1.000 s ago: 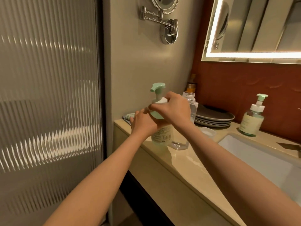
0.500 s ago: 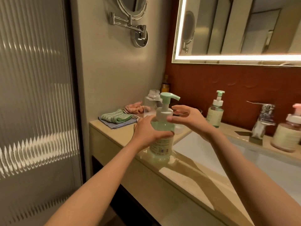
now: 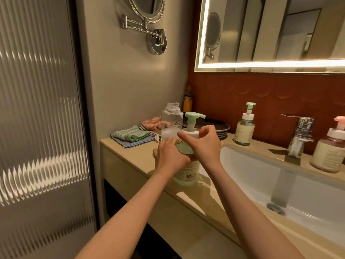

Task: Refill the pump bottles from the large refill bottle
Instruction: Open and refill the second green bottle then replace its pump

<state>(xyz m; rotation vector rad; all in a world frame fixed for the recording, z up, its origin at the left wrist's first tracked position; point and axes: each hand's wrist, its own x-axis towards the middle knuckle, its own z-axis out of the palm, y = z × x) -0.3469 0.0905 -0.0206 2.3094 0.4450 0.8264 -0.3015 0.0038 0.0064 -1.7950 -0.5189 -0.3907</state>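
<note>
A green pump bottle [image 3: 187,171] with a mint pump head stands on the beige counter [image 3: 138,156] near its front edge. My left hand [image 3: 170,156] grips the bottle's body from the left. My right hand [image 3: 203,143] is curled round the white pump collar at the top. Just behind stands a clear, uncapped bottle [image 3: 170,122]. A second green pump bottle [image 3: 245,128] stands at the back of the counter, and a pink pump bottle [image 3: 330,152] stands at the far right.
A white sink [image 3: 261,176] with a chrome tap [image 3: 300,135] lies to the right. Folded cloths [image 3: 133,136] and dark stacked plates [image 3: 222,128] sit at the back left. A small amber bottle [image 3: 187,101] stands in the corner. Ribbed glass door [image 3: 37,128] on the left.
My right hand has closed on the pump collar, where before it hovered beside it. The view has shifted slightly; the bottle stays in place on the counter.
</note>
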